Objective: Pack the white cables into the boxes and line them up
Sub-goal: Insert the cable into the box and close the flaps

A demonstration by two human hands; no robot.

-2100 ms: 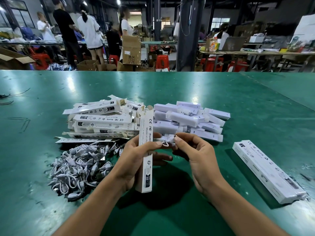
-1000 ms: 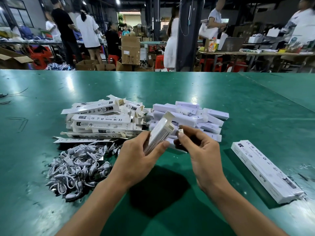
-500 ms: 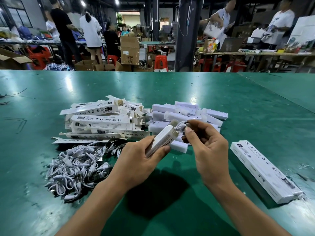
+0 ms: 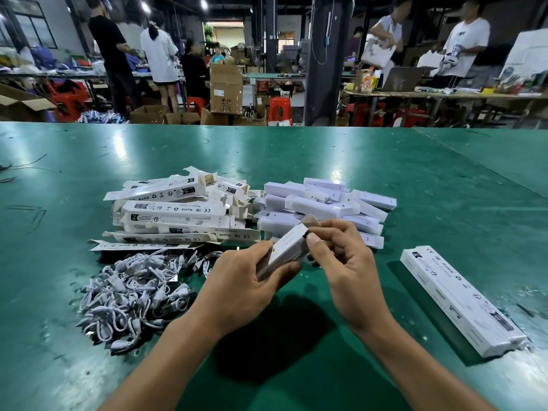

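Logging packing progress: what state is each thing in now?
Held box: tilted, end flap open.
Left hand: grips held box.
Right hand: pinches its open end.
Cables: loose heap, unpacked.
Printed boxes: jumbled pile.
Plain boxes: jumbled pile.
Row: lined up side by side.

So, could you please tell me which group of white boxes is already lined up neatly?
The row of boxes at the far right, lying side by side; the printed heap and the plain heap in the middle are jumbled.

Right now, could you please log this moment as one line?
left hand: grips box | right hand: fingers pinch its end flap | cable pile: at left | lined-up boxes: at right
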